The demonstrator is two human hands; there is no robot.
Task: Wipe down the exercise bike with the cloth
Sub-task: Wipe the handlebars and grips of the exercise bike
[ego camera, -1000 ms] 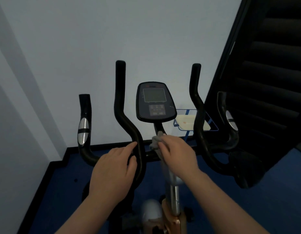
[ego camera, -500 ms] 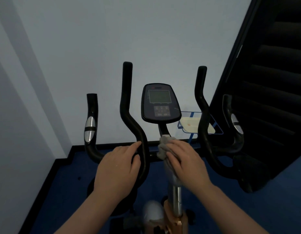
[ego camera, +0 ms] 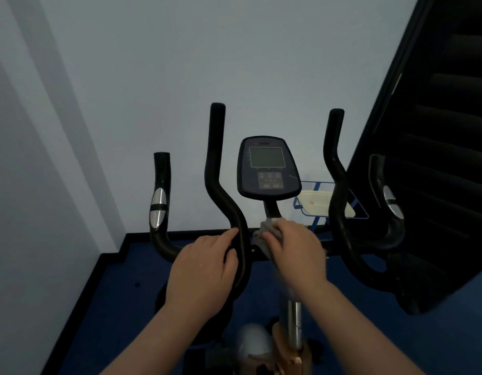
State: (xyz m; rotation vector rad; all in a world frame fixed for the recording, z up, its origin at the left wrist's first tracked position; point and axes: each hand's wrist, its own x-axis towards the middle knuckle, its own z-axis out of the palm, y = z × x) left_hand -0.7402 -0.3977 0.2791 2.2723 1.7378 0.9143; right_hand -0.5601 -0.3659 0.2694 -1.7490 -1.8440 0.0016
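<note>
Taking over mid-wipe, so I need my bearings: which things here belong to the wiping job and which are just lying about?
Job:
exercise bike, its console
grey cloth, held in the right hand against the console stem
left hand, gripping the handlebar

Lying about:
blue wire rack holding a cream tray
dark staircase

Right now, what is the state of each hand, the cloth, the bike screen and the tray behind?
Left hand: grips the handlebar.
Right hand: holds the cloth against the post under the screen.
Cloth: bunched up.
Screen: dark, looks off.
Tray: upright, behind the right bar, partly hidden.
</note>
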